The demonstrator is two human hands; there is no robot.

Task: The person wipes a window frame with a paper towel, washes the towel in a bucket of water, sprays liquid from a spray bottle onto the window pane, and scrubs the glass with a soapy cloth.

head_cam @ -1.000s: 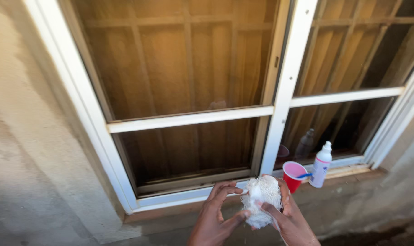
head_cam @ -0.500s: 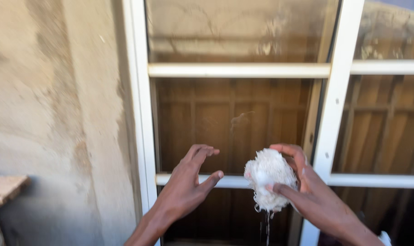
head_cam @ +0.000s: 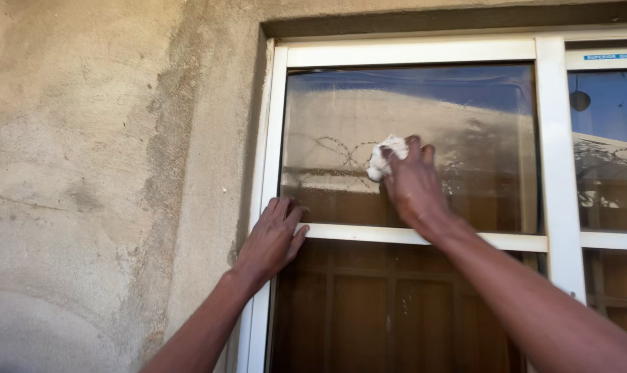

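Your right hand (head_cam: 413, 183) presses a soft, wet white cloth (head_cam: 386, 157) flat against the upper pane (head_cam: 465, 138), fingers closed over it. Keep it bunched under the palm. Your left hand (head_cam: 272, 238), fingers spread, braces on the window frame's (head_cam: 262, 173) left edge.

The upper glass pane (head_cam: 458, 117) is being left bare to the right of and above the right hand (head_cam: 413, 183), which is being pressed on it with a white cloth (head_cam: 384, 157). Sideways room is being bounded by the white window frame (head_cam: 268, 138) at left and the white upright bar (head_cam: 555, 152) at right. The lower left corner is being blocked by the left hand (head_cam: 272, 238), laid flat over the frame and the horizontal bar (head_cam: 369, 235).
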